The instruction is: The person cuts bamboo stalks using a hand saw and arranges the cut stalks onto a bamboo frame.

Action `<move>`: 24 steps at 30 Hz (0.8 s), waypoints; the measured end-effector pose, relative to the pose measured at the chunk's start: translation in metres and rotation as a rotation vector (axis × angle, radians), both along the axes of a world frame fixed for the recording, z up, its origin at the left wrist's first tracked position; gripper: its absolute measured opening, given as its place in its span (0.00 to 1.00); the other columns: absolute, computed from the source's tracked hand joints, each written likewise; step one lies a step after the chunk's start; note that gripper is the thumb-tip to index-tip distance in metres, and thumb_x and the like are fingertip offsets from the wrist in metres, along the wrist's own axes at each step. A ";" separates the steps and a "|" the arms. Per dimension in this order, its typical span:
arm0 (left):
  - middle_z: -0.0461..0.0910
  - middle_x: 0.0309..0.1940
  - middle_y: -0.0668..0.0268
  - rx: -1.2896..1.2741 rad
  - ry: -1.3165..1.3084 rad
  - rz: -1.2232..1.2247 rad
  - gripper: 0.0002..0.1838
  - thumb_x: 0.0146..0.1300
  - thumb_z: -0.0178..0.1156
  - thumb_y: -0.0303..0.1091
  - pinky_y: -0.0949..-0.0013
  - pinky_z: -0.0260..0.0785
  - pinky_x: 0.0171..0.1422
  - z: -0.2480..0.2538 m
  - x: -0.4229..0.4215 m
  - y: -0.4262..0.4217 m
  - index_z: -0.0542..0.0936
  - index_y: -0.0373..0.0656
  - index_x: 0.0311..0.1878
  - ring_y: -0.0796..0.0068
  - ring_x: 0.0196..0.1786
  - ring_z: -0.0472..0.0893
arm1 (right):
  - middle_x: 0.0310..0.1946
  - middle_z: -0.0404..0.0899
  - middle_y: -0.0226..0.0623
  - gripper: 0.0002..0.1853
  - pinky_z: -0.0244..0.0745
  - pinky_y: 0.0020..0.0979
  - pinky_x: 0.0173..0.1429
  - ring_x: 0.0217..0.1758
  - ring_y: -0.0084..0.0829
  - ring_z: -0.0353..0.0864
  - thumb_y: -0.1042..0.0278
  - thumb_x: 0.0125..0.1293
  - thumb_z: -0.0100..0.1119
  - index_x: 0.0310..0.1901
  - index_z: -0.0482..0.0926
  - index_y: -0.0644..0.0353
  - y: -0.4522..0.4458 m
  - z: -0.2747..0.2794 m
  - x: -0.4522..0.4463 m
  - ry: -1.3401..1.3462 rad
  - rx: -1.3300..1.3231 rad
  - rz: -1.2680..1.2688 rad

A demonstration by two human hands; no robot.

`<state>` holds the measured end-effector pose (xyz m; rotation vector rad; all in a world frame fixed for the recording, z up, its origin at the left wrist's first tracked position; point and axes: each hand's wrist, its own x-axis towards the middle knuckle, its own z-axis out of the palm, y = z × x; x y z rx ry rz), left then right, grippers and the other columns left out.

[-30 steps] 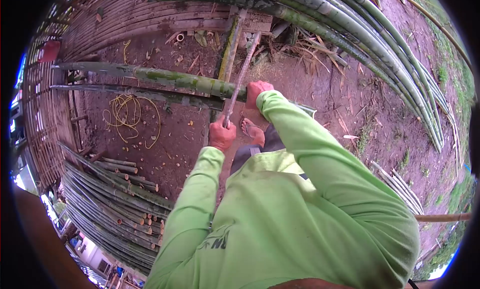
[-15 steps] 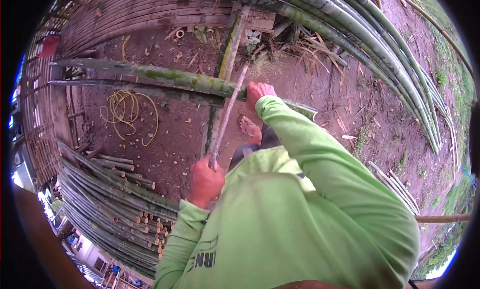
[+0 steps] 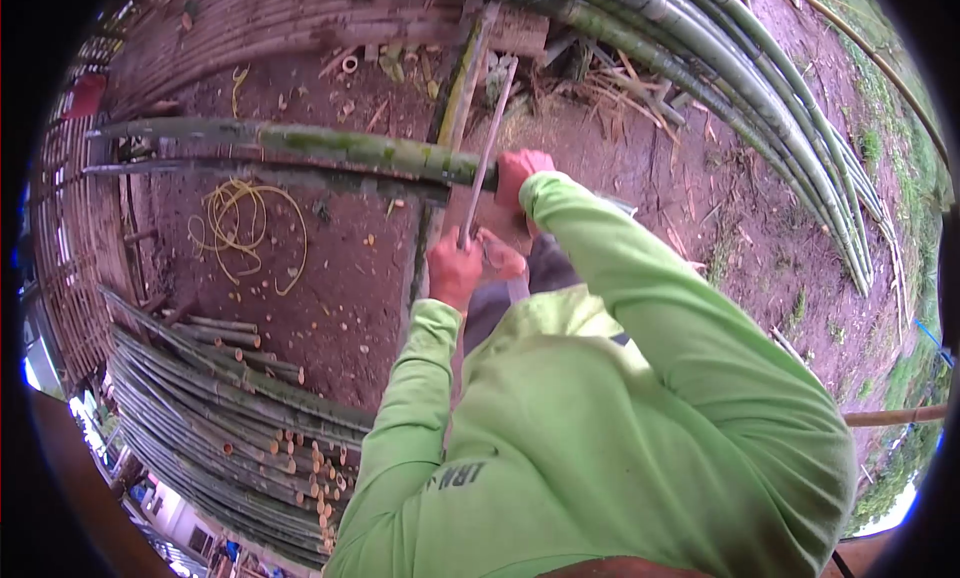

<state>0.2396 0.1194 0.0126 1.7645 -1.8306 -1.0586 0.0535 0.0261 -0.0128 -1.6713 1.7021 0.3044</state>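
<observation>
The green bamboo pole point(image 3: 370, 150) lies across a long beam point(image 3: 458, 96), and a long thin blade point(image 3: 491, 138) crosses it. My left grip point(image 3: 455, 270) is closed around the blade's near end; my right grip point(image 3: 522, 176) is curled firmly over the pole, just beside the blade. Leftward, yellow rope point(image 3: 237, 188) lies near stacked bamboo point(image 3: 205, 413).

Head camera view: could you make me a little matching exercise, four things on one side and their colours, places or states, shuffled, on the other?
Things:
1. Left hand
2. Right hand
3. Cord
4. Shirt

Descriptions:
A. Yellow, in loose loops on the ground
B. On the bamboo pole
C. Bright green
D. Holding the saw

Pairs: 1-D, 2-B, 3-A, 4-C
</observation>
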 end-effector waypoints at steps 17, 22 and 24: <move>0.77 0.22 0.47 0.069 -0.194 -0.069 0.06 0.49 0.57 0.29 0.51 0.70 0.36 -0.032 -0.036 -0.052 0.76 0.35 0.26 0.42 0.30 0.79 | 0.35 0.83 0.54 0.18 0.79 0.43 0.48 0.41 0.50 0.84 0.63 0.48 0.63 0.41 0.79 0.63 0.014 -0.018 0.003 -0.055 -0.027 -0.102; 0.76 0.23 0.44 0.318 -0.126 -0.018 0.06 0.52 0.55 0.28 0.45 0.69 0.37 0.061 0.021 0.024 0.77 0.36 0.31 0.40 0.31 0.78 | 0.34 0.83 0.54 0.18 0.79 0.44 0.47 0.41 0.51 0.84 0.63 0.46 0.62 0.39 0.78 0.64 0.007 0.002 0.002 -0.057 0.016 -0.074; 0.75 0.21 0.45 0.334 -0.195 -0.049 0.07 0.51 0.56 0.29 0.44 0.68 0.37 0.114 0.050 0.066 0.78 0.37 0.32 0.40 0.30 0.78 | 0.34 0.83 0.54 0.18 0.79 0.43 0.47 0.41 0.51 0.84 0.63 0.46 0.62 0.39 0.79 0.64 0.006 -0.003 0.002 -0.040 0.007 -0.066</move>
